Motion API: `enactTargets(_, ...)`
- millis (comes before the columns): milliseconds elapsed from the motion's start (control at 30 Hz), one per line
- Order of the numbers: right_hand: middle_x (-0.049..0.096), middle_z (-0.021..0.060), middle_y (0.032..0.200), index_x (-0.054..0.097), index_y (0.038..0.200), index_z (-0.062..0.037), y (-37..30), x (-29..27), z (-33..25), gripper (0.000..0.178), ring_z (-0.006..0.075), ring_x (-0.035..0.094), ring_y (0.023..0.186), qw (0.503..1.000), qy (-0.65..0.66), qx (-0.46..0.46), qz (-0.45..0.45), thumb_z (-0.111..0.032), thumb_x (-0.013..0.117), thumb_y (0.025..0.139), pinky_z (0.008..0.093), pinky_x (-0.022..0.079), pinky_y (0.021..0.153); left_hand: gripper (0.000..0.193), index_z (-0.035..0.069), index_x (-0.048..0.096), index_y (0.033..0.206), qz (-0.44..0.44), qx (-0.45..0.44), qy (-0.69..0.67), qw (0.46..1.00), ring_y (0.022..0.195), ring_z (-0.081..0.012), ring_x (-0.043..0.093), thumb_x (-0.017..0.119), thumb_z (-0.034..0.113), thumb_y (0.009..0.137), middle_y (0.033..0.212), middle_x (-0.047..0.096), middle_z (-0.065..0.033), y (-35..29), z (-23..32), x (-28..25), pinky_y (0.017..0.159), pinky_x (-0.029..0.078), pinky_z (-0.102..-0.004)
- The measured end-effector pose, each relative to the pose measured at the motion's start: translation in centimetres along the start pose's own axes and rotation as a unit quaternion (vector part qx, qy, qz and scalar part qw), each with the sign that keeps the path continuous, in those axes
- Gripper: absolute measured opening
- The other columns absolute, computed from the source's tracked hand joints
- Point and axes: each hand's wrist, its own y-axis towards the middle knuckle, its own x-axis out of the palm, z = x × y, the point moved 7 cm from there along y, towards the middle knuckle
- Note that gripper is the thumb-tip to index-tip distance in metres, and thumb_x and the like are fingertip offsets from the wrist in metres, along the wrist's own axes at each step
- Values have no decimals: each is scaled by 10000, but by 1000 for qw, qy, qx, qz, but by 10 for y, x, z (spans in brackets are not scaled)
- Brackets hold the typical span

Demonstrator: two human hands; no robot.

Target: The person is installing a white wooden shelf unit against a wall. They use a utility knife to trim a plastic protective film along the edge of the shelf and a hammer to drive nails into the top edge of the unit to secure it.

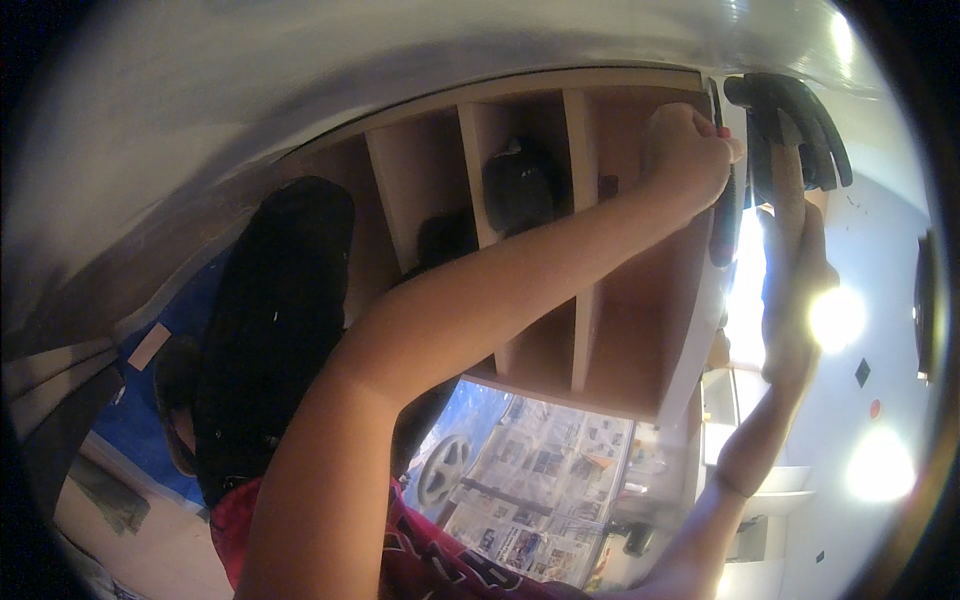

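- Left hand [690, 150] is closed in a fist at the top right corner of the wooden shelf unit [560, 250], pinching something small against the front edge; the item itself is too small to tell, possibly a nail.
- Right hand [790, 300] is clamped around the wooden handle of a hammer [790, 130], whose dark head sits just right of the left fist.
- My read: keep strikes short and square to the edge, with the head this near the knuckles.
- Backlight from the window [745, 270] washes out the contact point, so line up before each strike.
- Keep the left wrist braced on the panel so the pinched item stays perpendicular.
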Motion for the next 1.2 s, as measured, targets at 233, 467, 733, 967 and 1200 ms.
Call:
enactTargets(233,699,199,853,585,1250,-55,15,18,5,280,264,695,704,996,-32,-82,4,-248,575,1047,393,514,634,242,20,642,780,24,5,30,999,694,-219,653,845,149,760,753,681,-109,-1,11,-9,659,506,-376)
enactTargets(467,685,162,840,601,1213,-60,7,20,-8,248,227,681,684,1000,-1,-4,7,-239,587,1041,361,482,595,217,22,637,759,33,21,69,997,714,-282,667,811,152,769,738,674,-148,1,15,-11,694,513,-412)
enactTargets(733,702,176,864,596,1245,-69,2,17,-3,286,239,662,691,1000,-7,4,21,-268,582,1041,380,501,645,195,-29,665,752,-10,-8,77,997,768,-376,688,762,136,791,749,670,-229,-4,17,-6,744,524,-459)
enactTargets(967,717,198,904,599,1265,-67,2,10,-3,306,283,720,766,1000,-20,9,16,-273,587,1040,369,516,664,263,32,633,774,7,18,75,997,723,-245,683,859,167,760,774,705,-129,4,6,-9,683,527,-387)
enactTargets(1200,730,193,902,586,1247,-72,9,10,4,284,273,716,703,995,-90,-51,4,-281,562,1056,373,499,588,246,27,633,780,-24,-28,21,999,740,-240,687,855,131,764,793,710,-128,-4,9,-8,697,528,-394)
